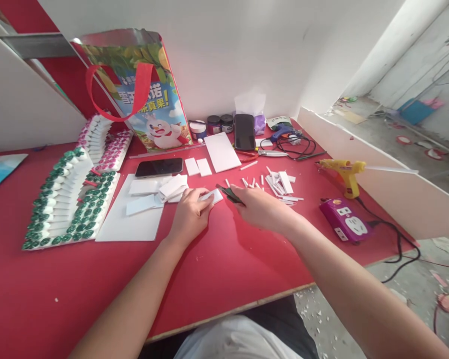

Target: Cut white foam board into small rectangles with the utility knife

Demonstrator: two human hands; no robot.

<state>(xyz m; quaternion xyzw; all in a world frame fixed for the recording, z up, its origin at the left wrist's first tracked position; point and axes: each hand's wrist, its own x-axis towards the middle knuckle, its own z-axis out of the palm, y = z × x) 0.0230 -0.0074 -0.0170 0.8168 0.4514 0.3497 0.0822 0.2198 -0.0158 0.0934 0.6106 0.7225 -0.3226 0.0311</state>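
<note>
My left hand (192, 207) is closed on a small white board piece (216, 196), its fingers pressing it near the red tabletop. In my right hand (260, 207) is a dark utility knife (230, 194), its tip at the right end of that piece. Just left of my left hand, cut white pieces (172, 187) lie stacked on a larger white sheet (125, 229). Thin white offcuts (282, 183) are heaped beyond my right hand. Two small white rectangles (204, 167) lie side by side further back.
A phone (159, 167) and another dark phone (244, 132) lie toward the back, near scissors (271, 153). A yellow glue gun (342, 172) and a purple power strip (344, 219) with a cord are at right. A bag (149, 99) and green-trimmed model (71, 204) stand at left.
</note>
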